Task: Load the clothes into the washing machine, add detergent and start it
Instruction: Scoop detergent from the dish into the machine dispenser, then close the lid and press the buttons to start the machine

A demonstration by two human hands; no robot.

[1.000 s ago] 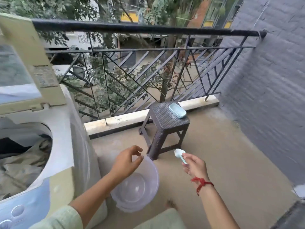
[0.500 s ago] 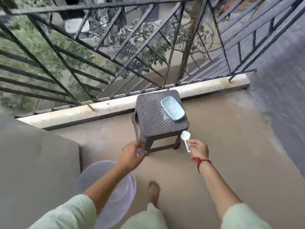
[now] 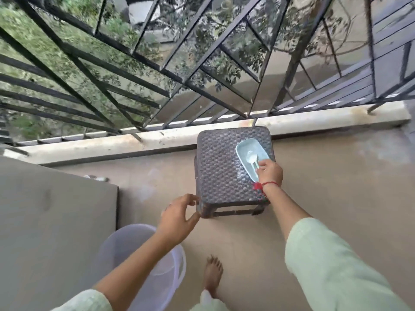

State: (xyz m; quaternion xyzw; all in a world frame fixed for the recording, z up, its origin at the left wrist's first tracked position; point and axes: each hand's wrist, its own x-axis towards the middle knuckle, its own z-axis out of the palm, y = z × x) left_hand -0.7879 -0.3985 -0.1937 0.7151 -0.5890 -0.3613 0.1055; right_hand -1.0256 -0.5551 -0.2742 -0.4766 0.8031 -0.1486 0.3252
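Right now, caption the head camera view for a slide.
Right hand holds a small white plastic scoop in the pale blue oval dish on the dark woven stool; left hand open nearby.

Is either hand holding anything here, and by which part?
The right hand pinches the white spoon by its handle, its bowl over the blue dish. The left hand holds nothing.

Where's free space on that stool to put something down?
The left half of the stool is bare, bordered by the blue tray on its right. The right side is crowded: the tray and the right hand holding the scoop in it.
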